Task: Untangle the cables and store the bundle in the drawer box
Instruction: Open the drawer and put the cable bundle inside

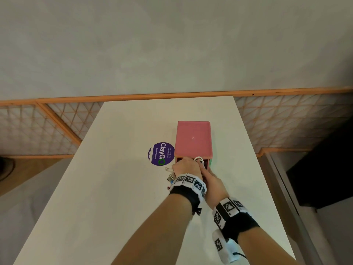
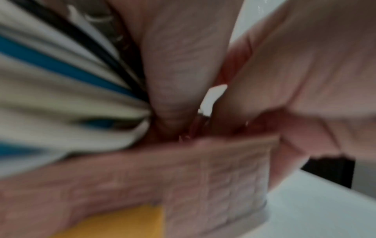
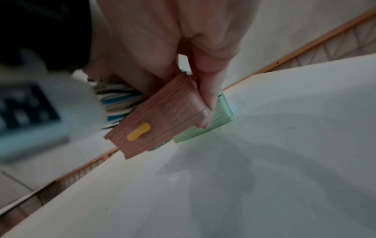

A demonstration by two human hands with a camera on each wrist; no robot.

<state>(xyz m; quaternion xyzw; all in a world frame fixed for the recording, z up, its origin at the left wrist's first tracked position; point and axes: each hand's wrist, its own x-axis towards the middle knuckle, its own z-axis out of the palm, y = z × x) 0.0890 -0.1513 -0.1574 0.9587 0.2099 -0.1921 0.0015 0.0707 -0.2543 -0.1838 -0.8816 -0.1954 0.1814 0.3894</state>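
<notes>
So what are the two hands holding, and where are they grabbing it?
The left hand grips the bundle of white, blue and black cables around its middle. The right hand holds the pulled-out pink plastic drawer by its side edge.

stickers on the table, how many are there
1. A round purple sticker lies on the table just left of the pink box. The arms and box may hide others.

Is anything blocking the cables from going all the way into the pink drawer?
Nothing visible blocks them. The left hand grips the cable bundle right at the pulled-out pink drawer, and the right hand holds the drawer's side. Some plugs stick out past the left hand, outside the drawer.
</notes>
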